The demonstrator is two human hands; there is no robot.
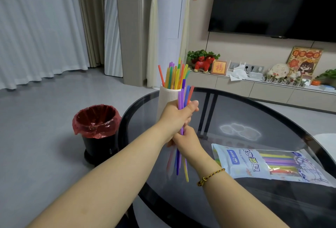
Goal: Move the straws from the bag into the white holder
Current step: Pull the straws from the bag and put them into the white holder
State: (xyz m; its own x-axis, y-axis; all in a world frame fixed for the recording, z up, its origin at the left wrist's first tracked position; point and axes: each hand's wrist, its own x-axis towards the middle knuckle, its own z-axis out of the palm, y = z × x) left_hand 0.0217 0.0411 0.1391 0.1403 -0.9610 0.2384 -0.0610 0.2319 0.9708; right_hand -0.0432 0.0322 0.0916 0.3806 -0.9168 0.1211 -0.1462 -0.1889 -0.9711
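Left grip [177,114] and right grip [188,139] both clenched the straw bundle [180,100] just beside the part-filled white holder [166,98], and those splayed lower ends could well have caught its rim and tipped it on the counter [236,111].

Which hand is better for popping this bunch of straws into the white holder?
Probably the left hand: it grips the bunch of straws high up, right beside the white holder. The right hand holds them lower, farther from it.

A red-lined bin [97,133] stands beside the glass table [272,116].
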